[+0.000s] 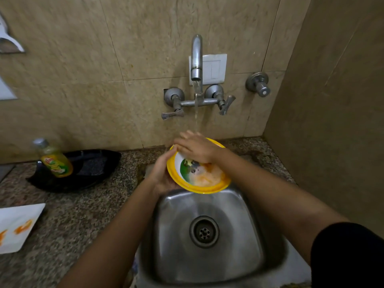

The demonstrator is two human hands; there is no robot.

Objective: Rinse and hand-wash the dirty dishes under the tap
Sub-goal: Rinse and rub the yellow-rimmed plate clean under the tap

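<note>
Currently the yellow-rimmed bowl (204, 189) is over the sink (207, 204) back edge, tilted, open face toward the person, top rim toward the tap (196, 57). Left hand (164, 173) grips its left rim. Right hand (197, 148) presses flat fingers inside.

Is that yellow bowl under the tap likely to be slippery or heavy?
Probably slippery: the yellow bowl sits under running water, with orange residue inside. Likely light and stiff: the left hand holds it tilted by one edge.

The yellow-rimmed bowl (207, 177), orange-smeared inside, tilts under the running tap (196, 57). A stained white square plate (16, 227) lies left on the tabletop (72, 215).
</note>
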